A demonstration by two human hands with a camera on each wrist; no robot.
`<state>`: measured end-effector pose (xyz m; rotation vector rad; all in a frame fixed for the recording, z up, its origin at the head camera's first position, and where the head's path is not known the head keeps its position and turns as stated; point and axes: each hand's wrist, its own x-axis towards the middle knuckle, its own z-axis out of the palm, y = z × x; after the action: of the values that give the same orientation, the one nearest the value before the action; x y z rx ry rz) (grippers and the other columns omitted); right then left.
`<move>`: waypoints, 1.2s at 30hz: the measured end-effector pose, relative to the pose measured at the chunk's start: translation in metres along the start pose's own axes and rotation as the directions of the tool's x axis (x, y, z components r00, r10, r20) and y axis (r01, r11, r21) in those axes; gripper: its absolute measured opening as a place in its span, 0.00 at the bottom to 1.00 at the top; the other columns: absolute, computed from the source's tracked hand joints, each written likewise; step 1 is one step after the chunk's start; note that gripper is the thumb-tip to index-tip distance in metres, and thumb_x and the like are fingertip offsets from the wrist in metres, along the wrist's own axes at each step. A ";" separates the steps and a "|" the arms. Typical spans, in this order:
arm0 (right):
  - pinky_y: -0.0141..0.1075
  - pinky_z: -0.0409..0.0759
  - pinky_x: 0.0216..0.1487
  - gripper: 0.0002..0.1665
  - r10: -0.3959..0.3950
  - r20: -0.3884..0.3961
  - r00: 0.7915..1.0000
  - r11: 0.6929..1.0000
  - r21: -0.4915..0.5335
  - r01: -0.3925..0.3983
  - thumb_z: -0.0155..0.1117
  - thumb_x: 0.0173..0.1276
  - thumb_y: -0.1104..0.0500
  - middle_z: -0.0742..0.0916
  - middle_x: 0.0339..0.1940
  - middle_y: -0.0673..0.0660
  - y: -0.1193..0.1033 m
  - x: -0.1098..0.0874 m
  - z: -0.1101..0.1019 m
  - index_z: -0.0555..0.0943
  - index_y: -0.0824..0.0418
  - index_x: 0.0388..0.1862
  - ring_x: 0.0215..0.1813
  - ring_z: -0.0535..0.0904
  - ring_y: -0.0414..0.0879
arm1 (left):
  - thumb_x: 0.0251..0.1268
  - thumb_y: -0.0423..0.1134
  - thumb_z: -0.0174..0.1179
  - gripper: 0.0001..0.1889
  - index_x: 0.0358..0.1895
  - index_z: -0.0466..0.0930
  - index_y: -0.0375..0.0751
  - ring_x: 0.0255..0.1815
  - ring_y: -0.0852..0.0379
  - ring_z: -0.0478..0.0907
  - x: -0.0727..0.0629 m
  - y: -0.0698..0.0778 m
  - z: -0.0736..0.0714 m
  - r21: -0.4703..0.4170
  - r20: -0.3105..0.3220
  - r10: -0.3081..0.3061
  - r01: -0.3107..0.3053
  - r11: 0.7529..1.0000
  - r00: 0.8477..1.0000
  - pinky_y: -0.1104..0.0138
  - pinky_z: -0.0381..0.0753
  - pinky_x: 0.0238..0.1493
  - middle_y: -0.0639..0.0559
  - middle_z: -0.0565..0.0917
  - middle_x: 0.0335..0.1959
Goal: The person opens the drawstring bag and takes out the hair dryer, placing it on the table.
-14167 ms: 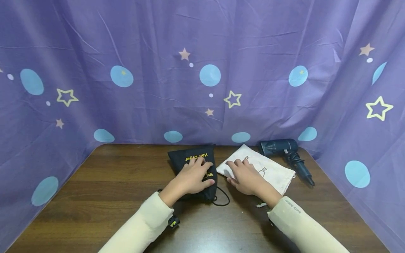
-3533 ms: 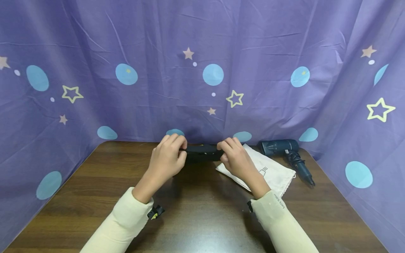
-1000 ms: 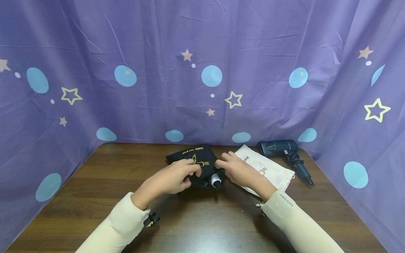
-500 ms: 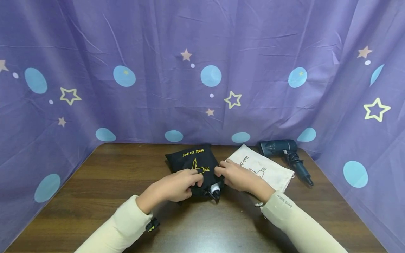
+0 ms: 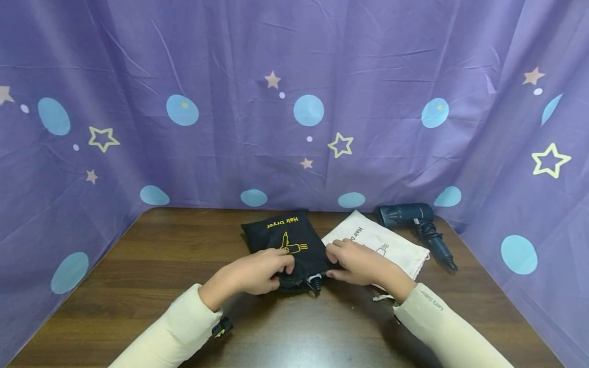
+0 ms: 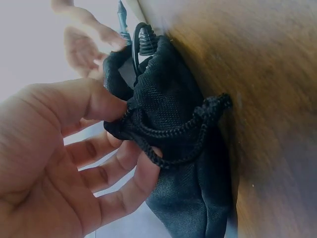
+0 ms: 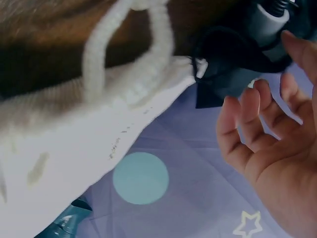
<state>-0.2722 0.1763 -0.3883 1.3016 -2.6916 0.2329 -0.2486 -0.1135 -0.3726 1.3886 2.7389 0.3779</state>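
Note:
A black drawstring pouch (image 5: 310, 258), printed "Hair Dryer" in yellow, lies on the table with its mouth towards me. A hair dryer's pale handle end (image 7: 272, 22) with a ribbed black cord sleeve pokes out of the mouth; the pouch hides the rest. My left hand (image 5: 259, 271) pinches the rim beside the black cord (image 6: 173, 131). At the mouth's right corner, my right hand (image 5: 361, 263) holds the rim between thumb and curled fingers, spreading it sideways. Partly under that hand lies a white "Hair Dryer" drawstring pouch (image 5: 400, 250).
A dark blue hair dryer (image 5: 405, 213) with its cord wrapped round the handle rests at the table's back right. Behind the brown wooden table (image 5: 152, 266) hangs a purple curtain (image 5: 221, 128) with stars and dots.
Earlier both hands lay on the flat pouches, then held the black one up. Over the last second it has settled flatter; my right hand has drawn its rim rightward, covering more of the handle end.

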 end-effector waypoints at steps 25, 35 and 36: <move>0.40 0.77 0.34 0.25 0.081 -0.103 0.991 0.997 0.012 -0.080 0.70 0.69 0.52 0.82 0.36 0.53 -0.047 0.013 0.015 0.79 0.64 0.59 0.34 0.77 0.44 | 0.56 0.26 0.64 0.13 0.41 0.74 0.44 0.34 0.60 0.71 0.000 -0.003 0.002 -0.057 -0.035 -0.009 0.007 0.998 0.999 0.68 0.74 0.36 0.53 0.75 0.35; 0.47 0.76 0.32 0.31 0.353 -0.083 0.932 0.933 0.103 -0.345 0.71 0.67 0.42 0.79 0.37 0.62 -0.063 0.036 0.027 0.76 0.65 0.53 0.32 0.77 0.52 | 0.68 0.35 0.62 0.09 0.48 0.77 0.45 0.36 0.60 0.74 0.000 -0.014 0.005 -0.146 -0.008 -0.034 0.032 0.989 0.999 0.68 0.75 0.38 0.56 0.76 0.38; 0.47 0.77 0.31 0.32 0.375 -0.080 0.923 0.925 0.095 -0.368 0.71 0.67 0.40 0.79 0.37 0.63 -0.065 0.038 0.028 0.76 0.65 0.53 0.32 0.78 0.54 | 0.69 0.35 0.60 0.08 0.49 0.78 0.45 0.36 0.60 0.74 0.000 -0.015 0.004 -0.159 -0.001 -0.034 0.033 0.987 0.999 0.68 0.76 0.38 0.57 0.77 0.39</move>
<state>-0.2458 0.1014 -0.4037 0.7574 -2.8473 0.4339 -0.2602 -0.1210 -0.3804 1.3021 2.6633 0.5836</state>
